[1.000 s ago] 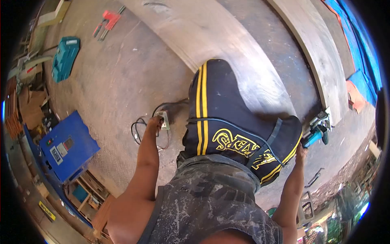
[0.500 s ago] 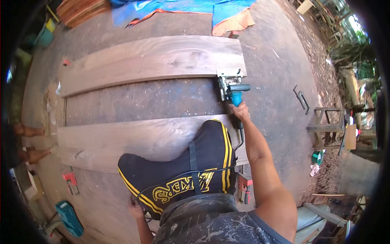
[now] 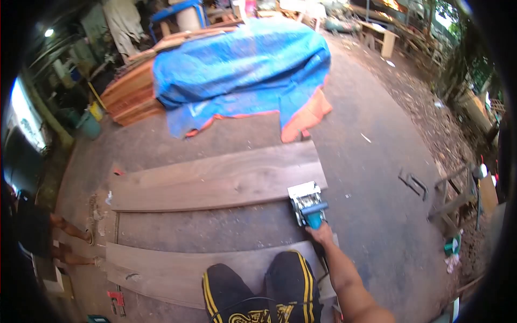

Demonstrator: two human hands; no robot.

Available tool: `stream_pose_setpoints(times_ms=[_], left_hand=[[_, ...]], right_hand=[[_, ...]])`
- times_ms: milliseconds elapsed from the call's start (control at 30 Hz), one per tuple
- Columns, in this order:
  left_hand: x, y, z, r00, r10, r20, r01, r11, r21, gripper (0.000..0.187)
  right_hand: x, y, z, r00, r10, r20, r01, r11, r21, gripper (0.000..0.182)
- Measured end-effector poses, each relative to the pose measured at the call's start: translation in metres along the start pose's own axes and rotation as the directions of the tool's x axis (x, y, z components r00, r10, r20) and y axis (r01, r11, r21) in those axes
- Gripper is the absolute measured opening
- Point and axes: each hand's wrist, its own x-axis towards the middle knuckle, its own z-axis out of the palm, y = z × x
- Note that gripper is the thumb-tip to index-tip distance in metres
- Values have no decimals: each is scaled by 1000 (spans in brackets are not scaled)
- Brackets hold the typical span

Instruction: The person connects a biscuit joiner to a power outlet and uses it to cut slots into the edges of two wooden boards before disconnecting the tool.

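My right hand (image 3: 321, 234) is wrapped round the teal body of a biscuit joiner (image 3: 312, 215). Its metal front plate rests at the near edge of the far wooden board (image 3: 226, 180), close to the board's right end. Nearer to me lies a second wooden board (image 3: 161, 264), with my knees over it. A dark cord crosses my lap. My left hand is out of view.
Blue tarp (image 3: 242, 64) covers a stack of timber (image 3: 134, 91) at the back. A red clamp (image 3: 116, 301) sits by the near board's left end; a dark C-clamp (image 3: 414, 185) lies on the right. Another person's legs (image 3: 70, 242) show at left.
My view has tilted up, bringing the whole tarp and the area behind it into sight. My left hand has dropped out of view. The joiner stays at the far board's right end.
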Motion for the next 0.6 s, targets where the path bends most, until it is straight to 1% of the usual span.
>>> stream_pose_setpoints(times_ms=[33, 67, 133, 200, 233, 267, 300, 333, 367, 400, 433, 467, 500, 533, 567, 600], left_hand=[[4, 8, -3, 986, -135, 93, 133, 991, 27, 36], [16, 11, -4, 990, -130, 58, 129, 992, 13, 36], [41, 11, -5, 977, -182, -115, 167, 978, -129, 37], [79, 39, -21, 944, -123, -306, 49, 970, -238, 41], [100, 45, -30, 930, -268, -253, 196, 941, -274, 41], [123, 40, -36, 894, -402, -198, 333, 891, -307, 41], [144, 22, -31, 897, -399, -193, 331, 893, -306, 41], [178, 2, -17, 928, -368, -59, 337, 896, -290, 40], [200, -11, -7, 940, -332, 76, 340, 899, -276, 41], [210, -13, 4, 947, -309, 83, 320, 902, -290, 41], [216, -12, 19, 999, -51, 12, 52, 995, -88, 38], [223, -14, 32, 973, 229, 9, -228, 965, 129, 40], [222, -30, 47, 958, 284, 28, -285, 950, 126, 38], [224, -44, 64, 923, 371, 99, -380, 919, 107, 37], [226, -53, 80, 883, 470, 9, -470, 883, 10, 38], [227, -56, 84, 841, 539, -48, -541, 834, -111, 40]], right_hand=[[0, -1, -1, 1000, 1, 10, 0, 1000, -14, 83], [0, -7, -3, 999, -36, 5, 36, 999, -4, 83], [-4, -5, -6, 999, 31, 16, -31, 998, -46, 89], [-2, -3, -6, 999, 23, 23, -23, 999, -38, 88], [-1, -2, -5, 999, 18, 31, -17, 999, -36, 88], [1, -4, -5, 1000, 10, 22, -10, 999, -33, 88], [-2, 0, -3, 1000, 1, 16, -1, 999, -44, 85], [1, 1, -2, 1000, -9, -6, 8, 999, -46, 82], [4, 7, 4, 1000, -18, -15, 16, 997, -80, 84], [11, 10, 6, 999, -29, -28, 25, 993, -118, 85], [0, -1, -3, 999, -26, -22, 24, 998, -62, 91], [10, 4, 4, 999, 33, 23, -30, 994, -105, 85], [11, 1, 6, 992, -120, 27, 122, 989, -87, 76], [17, 8, 11, 988, -147, 54, 150, 987, -63, 66], [-3, -13, -8, 972, -218, 83, 218, 976, 8, 62], [16, 13, 19, 994, -109, 19, 110, 994, -13, 57]])
